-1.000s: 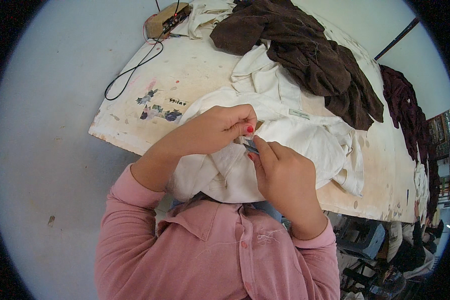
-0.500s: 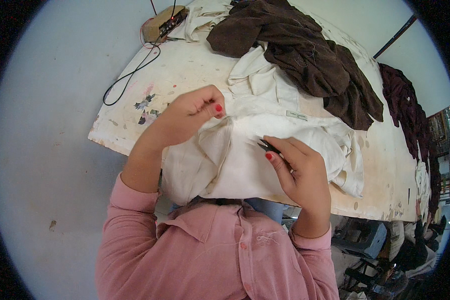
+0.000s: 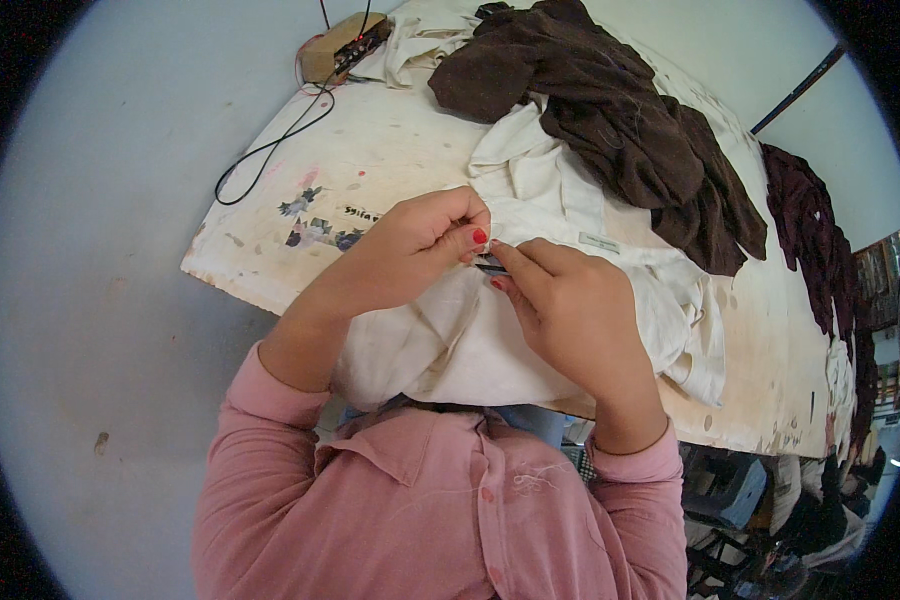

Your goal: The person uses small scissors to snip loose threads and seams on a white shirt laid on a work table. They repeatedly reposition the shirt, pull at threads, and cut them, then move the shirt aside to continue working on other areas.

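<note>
Closest in, a pink shirt (image 3: pixel 410 520), sleeves turned up, with loose white threads (image 3: pixel 538 482) clinging to its front. Just beyond it, the white garment (image 3: pixel 505 350) lies bunched along the near side of the worktop (image 3: pixel 755 370), and both hands are right over it! The right hand (image 3: pixel 575 305) has black snips (image 3: pixel 491 268) gripped between thumb and fingers, the dark blade pointing left, toward the other hand. And here's the left hand (image 3: pixel 420 245), thumb and forefinger pinched tight just beside the blade, seemingly on a bit of that white garment, though the fingers hide most of it. Off to the right, a small pale label (image 3: pixel 600 243) shows on the cloth. Further back, a dark brown garment (image 3: pixel 620 140) sprawls in a heap over more white fabric (image 3: pixel 530 150). Over on the left, a black cable (image 3: pixel 260 155) loops across the worktop, up to a brown box (image 3: pixel 325 52) with a red light. Far right, maroon cloth (image 3: pixel 808 220) hangs over the edge.
</note>
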A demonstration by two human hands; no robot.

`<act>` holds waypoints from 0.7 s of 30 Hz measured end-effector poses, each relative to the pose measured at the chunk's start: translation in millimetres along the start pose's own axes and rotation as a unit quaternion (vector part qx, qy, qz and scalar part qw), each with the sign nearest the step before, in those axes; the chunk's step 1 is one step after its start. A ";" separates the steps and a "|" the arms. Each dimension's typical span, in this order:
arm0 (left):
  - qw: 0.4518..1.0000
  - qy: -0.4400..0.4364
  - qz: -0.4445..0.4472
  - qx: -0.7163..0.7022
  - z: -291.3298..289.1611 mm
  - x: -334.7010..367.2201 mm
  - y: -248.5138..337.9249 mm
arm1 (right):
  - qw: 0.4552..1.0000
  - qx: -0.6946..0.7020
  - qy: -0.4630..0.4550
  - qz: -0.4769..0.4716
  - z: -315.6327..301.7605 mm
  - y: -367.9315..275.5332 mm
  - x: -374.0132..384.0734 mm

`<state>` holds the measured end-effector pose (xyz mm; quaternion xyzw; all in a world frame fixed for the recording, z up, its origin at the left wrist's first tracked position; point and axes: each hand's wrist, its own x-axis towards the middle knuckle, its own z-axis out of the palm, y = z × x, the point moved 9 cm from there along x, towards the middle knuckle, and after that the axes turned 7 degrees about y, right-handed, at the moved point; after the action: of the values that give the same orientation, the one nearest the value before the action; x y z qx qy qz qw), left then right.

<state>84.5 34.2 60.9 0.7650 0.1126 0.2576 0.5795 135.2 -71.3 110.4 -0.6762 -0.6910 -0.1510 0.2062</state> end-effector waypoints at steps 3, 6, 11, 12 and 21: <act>1.000 0.001 0.012 0.010 1.6 1.5 0.4 | 1.000 -0.023 -0.005 -0.011 5.5 -4.0 -1.4; 0.999 0.021 0.010 0.027 -5.1 4.7 -3.5 | 0.999 -0.022 -0.032 -0.014 10.7 -4.5 -5.8; 0.919 0.257 -0.058 0.294 -110.2 7.6 -23.8 | 0.989 0.093 0.036 0.106 -12.8 54.6 -21.6; 0.834 0.299 -0.107 0.451 -134.4 9.1 -23.9 | 0.985 0.089 0.051 0.137 -17.2 72.2 -25.7; 0.902 -0.077 -0.011 0.425 30.9 37.5 -56.9 | 0.912 0.207 -0.114 0.335 95.1 105.4 -52.7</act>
<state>139.4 43.5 11.0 0.9549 0.1747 0.1188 0.2089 232.6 -66.7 -5.5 -0.8229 -0.4581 0.1519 0.2998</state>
